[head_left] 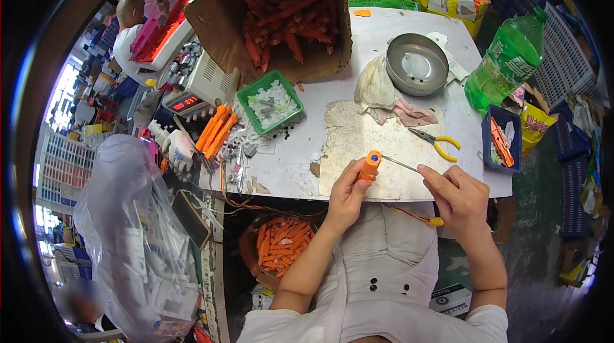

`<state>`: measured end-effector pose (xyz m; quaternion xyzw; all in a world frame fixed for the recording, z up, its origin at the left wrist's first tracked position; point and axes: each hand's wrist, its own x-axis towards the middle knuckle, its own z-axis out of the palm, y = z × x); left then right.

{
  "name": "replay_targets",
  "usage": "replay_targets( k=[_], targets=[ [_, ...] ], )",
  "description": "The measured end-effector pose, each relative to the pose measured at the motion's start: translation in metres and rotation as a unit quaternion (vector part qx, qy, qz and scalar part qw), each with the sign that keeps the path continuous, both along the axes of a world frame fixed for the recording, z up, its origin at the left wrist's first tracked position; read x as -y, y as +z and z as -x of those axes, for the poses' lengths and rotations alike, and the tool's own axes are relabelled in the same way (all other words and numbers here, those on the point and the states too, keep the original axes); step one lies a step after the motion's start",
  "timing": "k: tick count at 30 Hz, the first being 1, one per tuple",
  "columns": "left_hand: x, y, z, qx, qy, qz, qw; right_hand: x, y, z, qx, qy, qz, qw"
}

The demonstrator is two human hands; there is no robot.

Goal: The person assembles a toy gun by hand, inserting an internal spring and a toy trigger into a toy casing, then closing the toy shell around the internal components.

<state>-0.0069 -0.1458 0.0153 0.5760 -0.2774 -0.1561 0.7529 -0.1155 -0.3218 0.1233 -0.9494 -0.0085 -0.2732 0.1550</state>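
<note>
At the table's near edge, my left hand (346, 198) is closed around an orange plastic handle-shaped part (369, 169), its end turned up and showing a blue spot inside. My right hand (459, 201) pinches a thin metal tool (400, 164), whose tip reaches close to the end of the orange part. Whether the tip touches it, and the tool's exact kind, I cannot tell. Just beyond my right hand lie pliers with yellow handles (445, 147). A crumpled cloth (378, 89) sits farther back, against a round metal bowl (400, 82).
A cardboard box (214, 14) of orange parts lies tipped at the back left. Nearby are a green tray (295, 113) of small white pieces and a power supply (208, 81). A green bottle (505, 62) and dark blue bin (492, 163) stand right.
</note>
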Motion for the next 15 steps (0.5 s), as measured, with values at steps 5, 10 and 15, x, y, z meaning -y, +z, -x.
replay_targets(
  k=[5,10,15],
  targets=[
    [-0.015,0.004,-0.010,0.084,-0.007,-0.079,0.993,0.007,-0.017,0.005,0.067,0.031,0.066,0.995],
    [-0.024,0.012,-0.009,0.098,-0.030,-0.108,0.989,-0.004,-0.025,0.004,0.003,0.031,-0.177,0.984],
    [-0.022,0.014,-0.006,0.024,-0.021,-0.078,0.996,-0.007,-0.025,0.002,0.025,0.027,-0.192,0.981]
  ],
)
